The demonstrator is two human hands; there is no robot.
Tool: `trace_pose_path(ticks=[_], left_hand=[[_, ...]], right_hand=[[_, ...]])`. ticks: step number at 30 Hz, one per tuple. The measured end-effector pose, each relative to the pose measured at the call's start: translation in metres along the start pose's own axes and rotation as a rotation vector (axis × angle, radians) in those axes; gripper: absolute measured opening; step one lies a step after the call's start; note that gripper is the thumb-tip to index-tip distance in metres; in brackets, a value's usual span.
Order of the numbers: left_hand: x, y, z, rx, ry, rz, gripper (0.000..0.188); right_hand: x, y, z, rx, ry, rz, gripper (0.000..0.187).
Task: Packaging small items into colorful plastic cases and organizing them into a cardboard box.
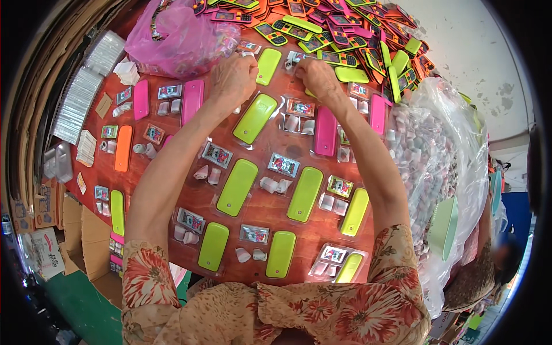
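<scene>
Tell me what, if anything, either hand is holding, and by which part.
Cannot tell: the left hand, beside a lime-green case, and the right hand are both curled, hiding any hold.

Reaches far forward with left forearm (179, 155) and right forearm (367, 146), both bare and slanting inward toward each other. Holds left hand (234, 79) and right hand (318, 79) nearly level, a gap between, backs upward. Curls the fingers (251, 66) of each inward, tips largely hidden.
</scene>
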State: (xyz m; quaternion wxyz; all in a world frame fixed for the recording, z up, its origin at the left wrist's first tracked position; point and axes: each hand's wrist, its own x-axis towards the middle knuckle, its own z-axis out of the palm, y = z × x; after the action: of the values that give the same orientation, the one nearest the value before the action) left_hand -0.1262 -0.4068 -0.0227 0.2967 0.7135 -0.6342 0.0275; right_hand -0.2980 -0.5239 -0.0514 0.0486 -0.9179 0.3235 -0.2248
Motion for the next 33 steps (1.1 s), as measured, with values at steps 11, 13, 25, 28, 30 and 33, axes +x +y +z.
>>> trace_pose_path(ticks=[11,13,25,28,30,33], left_hand=[[0.003,-0.033,-0.024,0.016,0.037,-0.024,0.015],[0.002,-0.044,-0.026,0.040,0.039,-0.027,0.015],[-0.003,-0.053,-0.021,0.056,0.021,-0.005,0.014],[-0.005,-0.055,-0.020,0.035,0.006,-0.023,0.014],[-0.002,-0.052,-0.019,0.011,-0.003,-0.035,0.016],[0.009,-0.049,-0.011,0.022,-0.036,-0.015,0.018]], right_hand=[[0.026,-0.002,0.005,0.333,-0.140,0.135,0.012],[0.032,-0.008,-0.005,0.411,-0.275,0.407,0.013],[0.038,-0.040,0.013,-0.330,-0.154,0.192,0.013],[0.051,-0.067,0.015,-0.149,0.012,0.133,0.027],[0.062,-0.085,0.011,-0.024,-0.086,0.222,0.032],[0.066,-0.078,0.030,0.074,-0.047,0.113,0.039]])
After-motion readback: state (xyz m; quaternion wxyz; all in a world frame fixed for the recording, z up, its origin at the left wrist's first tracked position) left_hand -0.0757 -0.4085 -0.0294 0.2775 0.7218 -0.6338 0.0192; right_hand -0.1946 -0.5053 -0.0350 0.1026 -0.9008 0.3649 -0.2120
